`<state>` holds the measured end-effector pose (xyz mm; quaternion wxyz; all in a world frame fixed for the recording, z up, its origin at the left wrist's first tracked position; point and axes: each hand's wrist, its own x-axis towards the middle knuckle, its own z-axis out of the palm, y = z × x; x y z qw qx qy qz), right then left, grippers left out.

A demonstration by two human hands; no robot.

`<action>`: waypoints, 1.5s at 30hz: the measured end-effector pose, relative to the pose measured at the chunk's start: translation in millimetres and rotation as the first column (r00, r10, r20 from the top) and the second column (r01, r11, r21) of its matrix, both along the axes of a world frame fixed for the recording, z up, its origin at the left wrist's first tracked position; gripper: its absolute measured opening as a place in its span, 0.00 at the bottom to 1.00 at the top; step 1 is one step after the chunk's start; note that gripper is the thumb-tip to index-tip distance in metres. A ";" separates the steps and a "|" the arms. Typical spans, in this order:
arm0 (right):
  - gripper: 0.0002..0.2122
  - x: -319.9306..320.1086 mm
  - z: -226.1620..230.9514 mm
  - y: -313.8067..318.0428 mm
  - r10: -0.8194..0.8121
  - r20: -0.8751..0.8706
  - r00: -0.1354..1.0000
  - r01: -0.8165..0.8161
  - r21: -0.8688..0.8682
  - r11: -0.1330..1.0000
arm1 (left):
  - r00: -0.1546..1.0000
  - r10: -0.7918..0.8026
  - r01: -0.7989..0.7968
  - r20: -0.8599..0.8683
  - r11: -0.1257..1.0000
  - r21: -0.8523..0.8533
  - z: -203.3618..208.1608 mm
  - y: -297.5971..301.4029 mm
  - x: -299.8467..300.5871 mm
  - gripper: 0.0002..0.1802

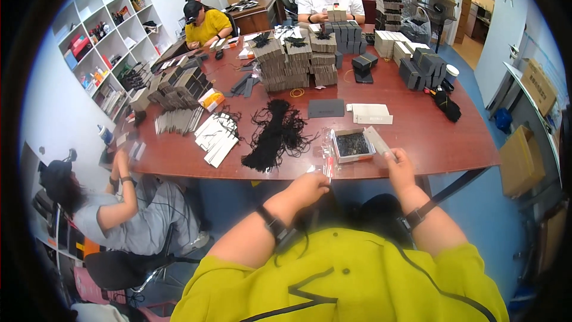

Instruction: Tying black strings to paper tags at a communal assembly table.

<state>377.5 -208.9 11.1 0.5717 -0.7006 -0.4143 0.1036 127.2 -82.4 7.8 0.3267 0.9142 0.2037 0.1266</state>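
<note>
My right hand (401, 170) grips the lower end of a narrow grey card tag (375, 141), which slants up beside a small white box (359, 158). Small dark pieces (351, 143) fill that box. At the table's front edge my left hand (308, 189) is closed, fingertips pinched together; what they hold, if anything, is too small to make out. Just beyond it lies a clear plastic bag (328, 158) with red marks. Farther in are a heap of black cords (275, 134), a dark flat card (326, 108) and pale cards (370, 113).
Tall stacks of grey cards (286, 65) stand mid-table on the red-brown tabletop (453, 152). White strips with black cords (217, 137) lie left. A black bundle (447, 105) rests at right. A seated person (119, 203) works at the left; others sit across the table.
</note>
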 end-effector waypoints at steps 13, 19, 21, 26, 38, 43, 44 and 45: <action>0.08 -40.5 -32.9 -18.2 0.506 -0.340 0.793 -0.557 -0.065 0.828 | 0.988 0.025 -0.035 0.154 0.997 0.066 -23.4 -14.6 -1.6 0.13; 0.09 -62.0 -53.0 -32.9 0.541 -0.439 0.717 -0.690 -0.334 0.642 | 0.969 0.170 -0.140 0.179 0.975 -0.172 -24.9 -7.0 -20.3 0.15; 0.09 -65.1 -77.1 -32.5 0.558 -0.378 0.739 -0.669 -0.311 0.675 | 0.972 0.200 -0.178 0.126 0.970 -0.164 -21.8 0.4 -24.1 0.14; 0.10 -77.3 -60.6 -20.9 0.440 -0.385 0.811 -0.579 -0.427 0.695 | 0.951 0.267 -0.241 0.158 0.956 -0.166 -16.7 3.7 -26.2 0.12; 0.11 -91.9 -61.6 -8.5 0.475 -0.481 0.737 -0.676 -0.503 0.539 | 0.972 0.209 -0.133 0.111 0.871 -0.473 -26.5 -17.7 -8.2 0.10; 0.11 -86.7 -66.6 -9.3 0.504 -0.370 0.780 -0.624 -0.522 0.582 | 0.963 0.206 -0.145 0.173 0.939 -0.311 -22.6 -23.6 -9.9 0.11; 0.11 -86.8 -65.6 -9.4 0.505 -0.372 0.779 -0.625 -0.523 0.579 | 0.963 0.208 -0.147 0.172 0.938 -0.313 -21.8 -24.2 -10.4 0.11; 0.10 -86.7 -64.4 -9.3 0.501 -0.426 0.754 -0.657 -0.489 0.574 | 0.961 0.207 -0.155 0.185 0.952 -0.262 -20.7 -25.2 -10.9 0.12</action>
